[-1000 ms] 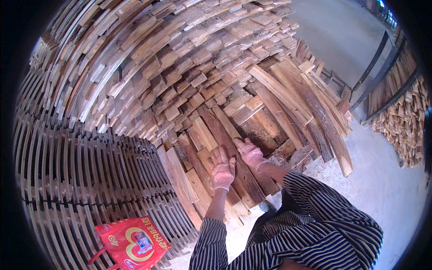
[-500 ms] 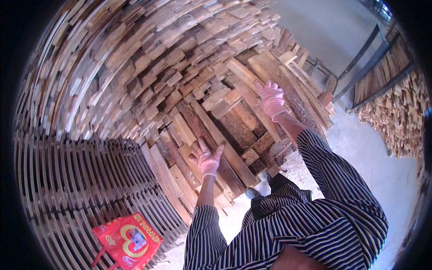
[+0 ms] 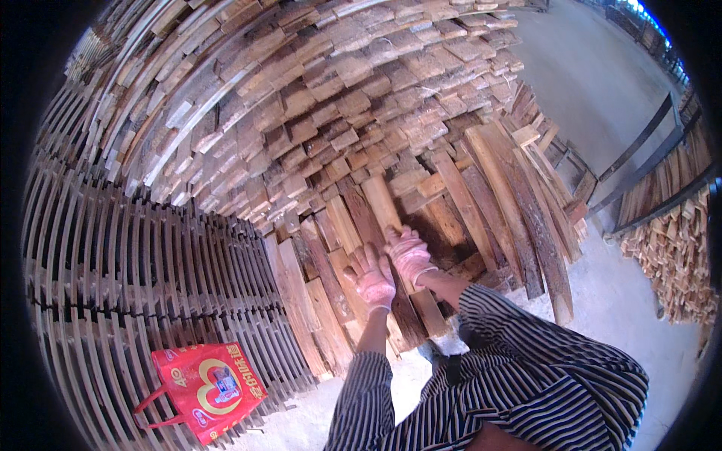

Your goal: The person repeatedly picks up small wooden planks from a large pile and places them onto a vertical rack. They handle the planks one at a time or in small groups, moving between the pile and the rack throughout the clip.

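Both my hands wear pinkish work gloves. My left hand (image 3: 371,279) lies with its fingers stretched out on a dark wooden board (image 3: 406,319) in the row of planks. Close beside it on the right, my right hand (image 3: 411,257) rests over a lighter wooden plank (image 3: 382,201), its fingers together and bent about the plank. Part of this plank is hidden under the hand. Further right lie long boards with bark edges (image 3: 492,177). Between them and my right hand is a gap showing darker wood below.
A tall stack of wood pieces (image 3: 301,98) rises ahead. Dark slatted racks (image 3: 173,263) stand at the left, with a red bag (image 3: 207,387) against them. Right of the planks are a metal frame (image 3: 639,143), more piled wood (image 3: 673,255) and pale concrete floor (image 3: 602,68).
My right hand has moved left from the right-hand boards to the plank beside my left hand. My left hand stays over the middle planks. The view has shifted slightly.
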`<move>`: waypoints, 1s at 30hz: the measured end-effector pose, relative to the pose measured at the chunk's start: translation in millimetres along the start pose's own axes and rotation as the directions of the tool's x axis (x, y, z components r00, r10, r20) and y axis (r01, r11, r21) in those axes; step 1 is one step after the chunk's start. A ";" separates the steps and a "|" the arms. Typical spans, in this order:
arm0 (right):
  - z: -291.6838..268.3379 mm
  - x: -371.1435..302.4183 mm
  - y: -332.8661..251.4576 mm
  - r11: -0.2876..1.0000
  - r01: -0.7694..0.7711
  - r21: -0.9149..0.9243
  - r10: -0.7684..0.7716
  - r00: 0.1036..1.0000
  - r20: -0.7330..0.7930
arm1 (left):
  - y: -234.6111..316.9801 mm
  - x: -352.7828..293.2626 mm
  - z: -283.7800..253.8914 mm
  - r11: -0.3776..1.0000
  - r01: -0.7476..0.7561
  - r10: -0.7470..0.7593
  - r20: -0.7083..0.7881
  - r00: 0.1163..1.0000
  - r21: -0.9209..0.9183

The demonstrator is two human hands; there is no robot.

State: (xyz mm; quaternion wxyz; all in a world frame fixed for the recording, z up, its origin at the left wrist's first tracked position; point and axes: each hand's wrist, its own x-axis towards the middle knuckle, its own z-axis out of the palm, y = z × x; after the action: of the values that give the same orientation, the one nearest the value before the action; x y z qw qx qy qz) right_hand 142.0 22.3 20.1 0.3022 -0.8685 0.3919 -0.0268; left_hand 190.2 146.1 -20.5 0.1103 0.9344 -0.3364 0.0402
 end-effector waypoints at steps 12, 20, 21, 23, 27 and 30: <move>-148.7 -8.1 116.3 0.938 0.170 -0.301 -0.243 0.943 -0.227 | 1.5 -0.2 -0.7 1.000 0.019 -0.020 0.015 1.000 0.020; -218.2 -76.8 229.7 0.902 -0.243 -0.356 0.128 0.940 -0.317 | 172.0 22.7 -10.4 0.713 -0.221 0.247 -0.057 0.967 -0.665; -214.0 -78.7 234.3 0.905 -0.193 -0.380 0.103 0.964 -0.243 | 202.3 21.1 -3.4 0.624 -0.104 0.243 0.066 0.968 -0.774; -216.9 -77.7 243.9 0.941 -0.189 -0.281 0.100 0.948 -0.303 | 243.4 20.3 7.5 0.515 0.090 0.219 0.233 0.948 -0.852; -238.5 -76.5 247.1 0.978 -0.195 -0.077 0.162 0.936 -0.312 | 266.0 11.8 12.4 0.318 0.054 0.194 0.121 0.974 -0.947; -231.9 -82.3 223.4 0.998 -0.053 -0.030 0.042 0.955 -0.292 | 245.3 1.7 2.9 0.359 -0.041 0.154 0.016 0.988 -0.933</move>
State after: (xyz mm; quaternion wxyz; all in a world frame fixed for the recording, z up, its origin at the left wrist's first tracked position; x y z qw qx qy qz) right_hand -129.1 -151.2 103.0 0.2254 -0.8509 0.4534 -0.1400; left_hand 35.2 -39.4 20.9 0.5975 0.6887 -0.3604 -0.1970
